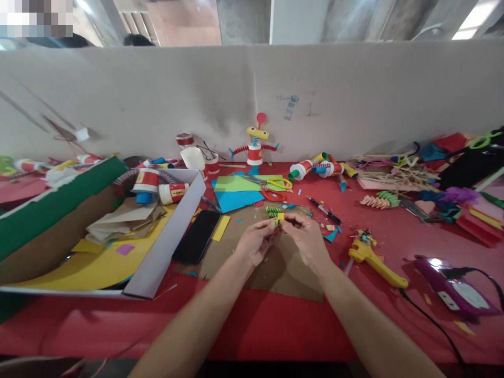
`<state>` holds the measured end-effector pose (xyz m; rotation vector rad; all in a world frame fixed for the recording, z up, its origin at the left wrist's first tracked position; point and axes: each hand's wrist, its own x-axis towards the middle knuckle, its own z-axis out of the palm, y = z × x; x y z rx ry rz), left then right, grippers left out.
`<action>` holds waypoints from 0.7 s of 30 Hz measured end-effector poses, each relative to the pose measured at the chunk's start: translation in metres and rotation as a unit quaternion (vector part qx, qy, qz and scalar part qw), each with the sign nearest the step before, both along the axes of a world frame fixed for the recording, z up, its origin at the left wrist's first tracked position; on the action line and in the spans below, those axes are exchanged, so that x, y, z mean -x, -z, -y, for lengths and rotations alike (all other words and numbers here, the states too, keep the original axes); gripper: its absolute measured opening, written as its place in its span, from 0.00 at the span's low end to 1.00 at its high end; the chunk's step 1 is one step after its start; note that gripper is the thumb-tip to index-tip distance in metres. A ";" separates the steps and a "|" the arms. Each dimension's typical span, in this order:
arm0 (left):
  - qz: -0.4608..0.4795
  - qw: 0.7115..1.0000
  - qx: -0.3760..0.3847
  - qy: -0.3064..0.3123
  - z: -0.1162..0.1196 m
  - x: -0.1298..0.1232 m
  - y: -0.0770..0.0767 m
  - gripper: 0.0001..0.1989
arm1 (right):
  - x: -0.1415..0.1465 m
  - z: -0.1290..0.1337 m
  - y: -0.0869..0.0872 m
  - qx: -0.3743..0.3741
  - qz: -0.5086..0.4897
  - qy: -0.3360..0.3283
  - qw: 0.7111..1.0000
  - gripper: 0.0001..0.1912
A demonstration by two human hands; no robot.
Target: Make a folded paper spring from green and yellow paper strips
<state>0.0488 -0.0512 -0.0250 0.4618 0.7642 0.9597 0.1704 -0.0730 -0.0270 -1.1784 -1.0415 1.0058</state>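
Over the brown cardboard sheet (291, 268), my left hand (255, 242) and my right hand (306, 239) meet with fingertips pinched together. Between them is a green folded paper spring (272, 211) with a small yellow paper piece (281, 216) at its near end. The left fingers close on the green end, and the right fingers press at the yellow piece. My fingers partly hide where the two join. Just beyond lie yellow-handled scissors (281, 182) and red-handled pliers (273, 195) by green and blue paper (232, 195).
A yellow glue gun (376, 262) and purple power box (452, 289) lie at right with cords. At left are a black phone (197, 236) and an open box (161, 247) of paper and cups. A paper-cup robot figure (255, 153) stands by the white partition (157, 94).
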 end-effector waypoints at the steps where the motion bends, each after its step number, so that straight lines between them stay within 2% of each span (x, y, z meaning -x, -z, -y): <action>1: -0.002 1.000 -0.004 0.000 0.000 0.000 -0.001 0.04 | 0.000 0.001 0.000 0.001 0.007 0.003 1.000 0.09; 6: -0.024 0.999 -0.033 -0.003 0.002 0.001 -0.004 0.07 | 0.001 0.004 -0.001 0.000 0.051 0.018 0.999 0.10; 11: -0.046 0.994 -0.099 0.007 0.000 0.002 -0.004 0.11 | -0.002 0.003 0.001 -0.062 0.126 0.011 0.990 0.10; 15: -0.068 0.986 -0.151 0.006 -0.001 0.004 -0.004 0.12 | -0.003 0.004 -0.003 -0.092 0.147 0.000 0.985 0.11; 21: -0.084 0.985 -0.148 -0.028 0.000 0.003 -0.006 0.12 | -0.001 0.006 -0.009 -0.102 0.144 -0.019 0.984 0.13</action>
